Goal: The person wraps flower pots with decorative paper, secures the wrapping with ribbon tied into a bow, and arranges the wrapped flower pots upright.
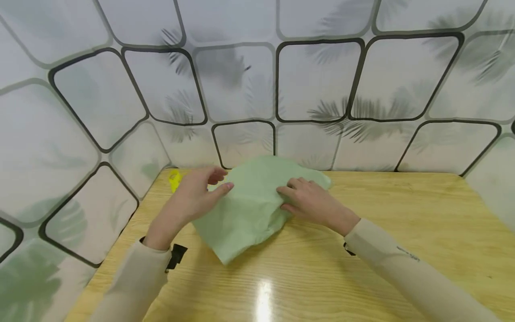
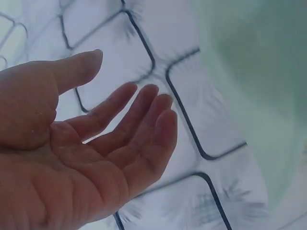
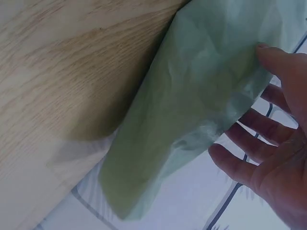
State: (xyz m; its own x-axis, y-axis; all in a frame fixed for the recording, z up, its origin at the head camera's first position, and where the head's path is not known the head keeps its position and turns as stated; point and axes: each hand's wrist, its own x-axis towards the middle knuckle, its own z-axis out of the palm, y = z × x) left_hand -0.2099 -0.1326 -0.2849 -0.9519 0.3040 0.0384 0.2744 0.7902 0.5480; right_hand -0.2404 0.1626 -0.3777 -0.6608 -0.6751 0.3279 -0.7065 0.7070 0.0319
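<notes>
A pale green, thin, crinkled sheet (image 1: 245,214) spreads over the middle of the table, creased, with one corner pointing toward me. My right hand (image 1: 307,201) is at its right part. In the right wrist view the thumb of the right hand (image 3: 283,143) lies on the sheet (image 3: 187,105), and the index finger passes behind its edge, pinching it. At the sheet's left edge hovers my left hand (image 1: 197,190), thumb and fingers apart. The left wrist view shows the left hand (image 2: 105,139) holding nothing, its fingers loosely bent, beside the raised sheet (image 2: 259,72).
A small bright yellow object (image 1: 175,180) lies at the table's back left corner, partly behind the left hand. The wooden table (image 1: 402,232) backs onto a patterned curtain (image 1: 318,80) that also runs along the left side.
</notes>
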